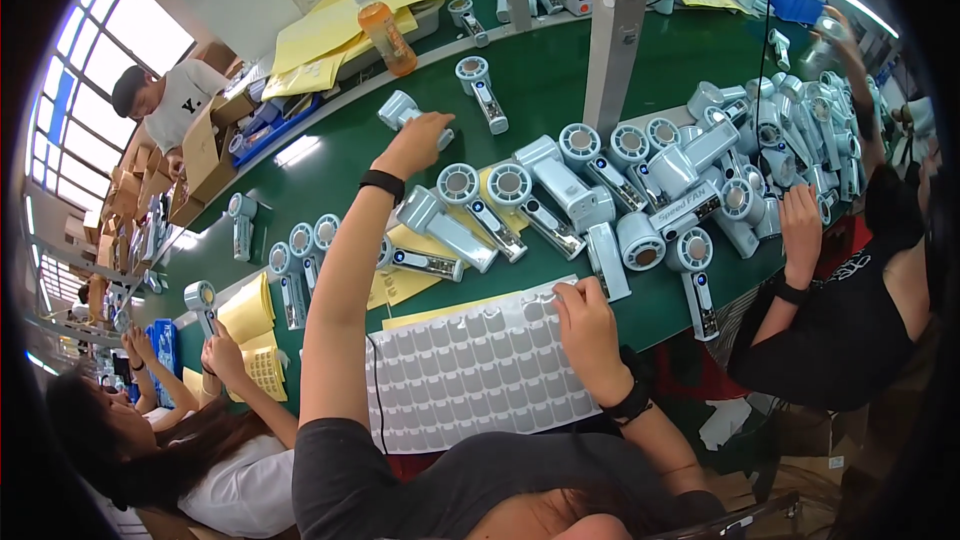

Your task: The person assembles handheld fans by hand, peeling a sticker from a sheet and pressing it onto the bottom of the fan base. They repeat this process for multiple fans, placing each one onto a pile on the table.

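The left hand clasped one fan beyond one sticker sheet; the right hand, fingers pinched, touched the sheet's far edge.

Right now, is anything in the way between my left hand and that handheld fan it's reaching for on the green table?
Nothing visible. Your left hand is already at the light-blue handheld fan, fingers on or just over its body, with only bare green table around it. The right hand rests on the sticker sheet, well clear.

Pale handheld fan flat on green table; grey sticker sheet at near edge.
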The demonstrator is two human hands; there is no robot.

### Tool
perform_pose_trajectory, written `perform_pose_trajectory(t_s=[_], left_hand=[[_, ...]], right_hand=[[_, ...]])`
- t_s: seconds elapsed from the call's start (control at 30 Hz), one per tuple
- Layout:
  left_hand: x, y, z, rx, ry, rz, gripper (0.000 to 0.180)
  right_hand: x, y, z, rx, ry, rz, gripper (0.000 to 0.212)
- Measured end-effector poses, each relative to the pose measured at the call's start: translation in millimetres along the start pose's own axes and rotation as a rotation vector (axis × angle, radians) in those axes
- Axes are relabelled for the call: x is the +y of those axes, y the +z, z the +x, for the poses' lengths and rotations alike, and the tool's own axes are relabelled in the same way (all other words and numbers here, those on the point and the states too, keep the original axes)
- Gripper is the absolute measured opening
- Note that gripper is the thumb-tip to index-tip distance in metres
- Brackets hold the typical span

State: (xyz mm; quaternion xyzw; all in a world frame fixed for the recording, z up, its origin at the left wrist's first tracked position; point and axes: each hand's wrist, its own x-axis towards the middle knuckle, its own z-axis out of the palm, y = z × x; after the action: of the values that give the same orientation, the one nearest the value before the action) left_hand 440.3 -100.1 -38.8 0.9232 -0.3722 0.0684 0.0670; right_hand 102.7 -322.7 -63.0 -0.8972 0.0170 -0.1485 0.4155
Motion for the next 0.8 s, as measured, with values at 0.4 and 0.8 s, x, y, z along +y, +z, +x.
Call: perform_pose_trajectory(t_s=[0.4, 0.8], left_hand=[[44.0, 14.6, 89.7, 0.170, 0.169, 0.078, 0.039], [115.8, -123.5, -39.9, 0.753, -0.255, -1.856, 0.040]], right_hand=[[-2.6, 6.1, -2.3, 0.056, -0.059, 0.013, 0.015], [-8.7, -22.6, 6.4, -0.080, 0.225, 0.525, 0.012]])
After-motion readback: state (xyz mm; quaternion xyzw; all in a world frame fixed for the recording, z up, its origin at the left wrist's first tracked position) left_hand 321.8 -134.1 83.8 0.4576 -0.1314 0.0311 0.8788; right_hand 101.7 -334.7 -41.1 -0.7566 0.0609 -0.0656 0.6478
